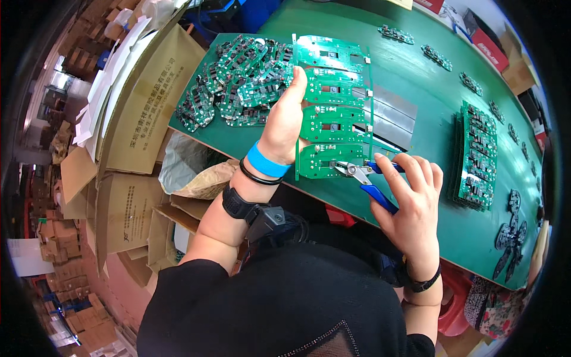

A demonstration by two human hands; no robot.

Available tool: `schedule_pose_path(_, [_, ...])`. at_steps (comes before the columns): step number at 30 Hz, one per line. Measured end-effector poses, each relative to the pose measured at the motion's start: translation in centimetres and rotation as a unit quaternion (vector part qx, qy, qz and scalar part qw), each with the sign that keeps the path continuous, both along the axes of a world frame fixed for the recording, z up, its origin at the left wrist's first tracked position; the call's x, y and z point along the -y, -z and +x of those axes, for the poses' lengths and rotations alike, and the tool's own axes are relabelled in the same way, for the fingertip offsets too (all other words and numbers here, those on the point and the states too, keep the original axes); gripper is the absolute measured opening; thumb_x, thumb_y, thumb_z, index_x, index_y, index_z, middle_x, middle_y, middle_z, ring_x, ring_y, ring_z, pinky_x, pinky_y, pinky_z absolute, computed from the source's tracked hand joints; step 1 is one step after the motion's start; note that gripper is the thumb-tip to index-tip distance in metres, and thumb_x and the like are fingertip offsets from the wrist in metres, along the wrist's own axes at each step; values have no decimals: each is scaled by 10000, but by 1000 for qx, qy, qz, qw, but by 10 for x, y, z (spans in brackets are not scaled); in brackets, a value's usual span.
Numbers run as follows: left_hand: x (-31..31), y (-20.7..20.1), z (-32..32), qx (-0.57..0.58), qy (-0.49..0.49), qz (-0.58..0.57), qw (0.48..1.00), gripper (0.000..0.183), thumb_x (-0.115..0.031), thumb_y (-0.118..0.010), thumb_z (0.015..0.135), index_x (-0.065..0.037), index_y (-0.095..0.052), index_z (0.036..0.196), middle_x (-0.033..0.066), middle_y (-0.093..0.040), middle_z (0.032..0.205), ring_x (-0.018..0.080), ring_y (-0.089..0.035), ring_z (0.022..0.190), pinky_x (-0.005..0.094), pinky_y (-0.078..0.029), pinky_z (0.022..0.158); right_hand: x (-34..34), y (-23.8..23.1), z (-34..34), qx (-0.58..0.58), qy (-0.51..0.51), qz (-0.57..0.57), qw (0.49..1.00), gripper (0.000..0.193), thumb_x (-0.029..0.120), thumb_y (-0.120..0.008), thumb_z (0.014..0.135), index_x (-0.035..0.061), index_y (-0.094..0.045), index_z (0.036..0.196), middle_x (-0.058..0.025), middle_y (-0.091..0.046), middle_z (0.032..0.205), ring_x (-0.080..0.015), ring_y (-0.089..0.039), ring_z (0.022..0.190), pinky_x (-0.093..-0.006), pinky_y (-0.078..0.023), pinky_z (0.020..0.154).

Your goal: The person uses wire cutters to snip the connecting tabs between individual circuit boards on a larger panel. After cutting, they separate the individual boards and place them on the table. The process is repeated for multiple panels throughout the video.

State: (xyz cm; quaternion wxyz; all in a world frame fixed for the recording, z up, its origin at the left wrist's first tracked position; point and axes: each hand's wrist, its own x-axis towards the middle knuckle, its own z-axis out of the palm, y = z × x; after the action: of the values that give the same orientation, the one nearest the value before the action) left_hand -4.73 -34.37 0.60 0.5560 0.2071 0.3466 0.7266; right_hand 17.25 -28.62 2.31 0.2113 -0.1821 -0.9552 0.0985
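Note:
My left hand (282,124) grips the left edge of a green circuit board panel (321,114), thumb on top and fingers hidden beneath. Several boards are joined in a column on this panel. Blue-handled flush cutters (380,198) are in my right hand (414,199), whose fingers and thumb rest around the handles. The metal jaws lie over the board nearest me, by its small central part; whether they touch it I cannot tell. Beyond my left hand, a heap of separate green boards (244,77) with black components covers the table's left end.
A stack of board panels (476,156) stands right on the green table (431,134). Single boards (437,58) lie along the far and right sides. Dark strip-like parts (511,238) sit near the right edge. Cardboard boxes (143,101) and a plastic-lined bag (199,172) stand left.

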Motion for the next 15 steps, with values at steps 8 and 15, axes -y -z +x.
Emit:
schedule_pose_path(8, [-1,-2,2,-20,-16,-10,1000,627,-529,-204,974,-64,-390,1350,170,-519,1274,325,-565,1103,493,-500,900,-1,0,-1,13,-3,20,1000,634,170,-746,562,107,-569,1168,-85,-521,1053,-262,-502,995,-418,-335,874])
schedule_pose_path(15, [-1,0,-1,-28,3,-4,1000,632,-532,-204,972,-59,-396,1344,172,-524,1264,319,-568,1100,484,-502,900,-2,0,-3,18,-1,44,999,613,124,-726,550,104,-601,1150,-85,-536,1022,-273,-511,959,-416,-358,865])
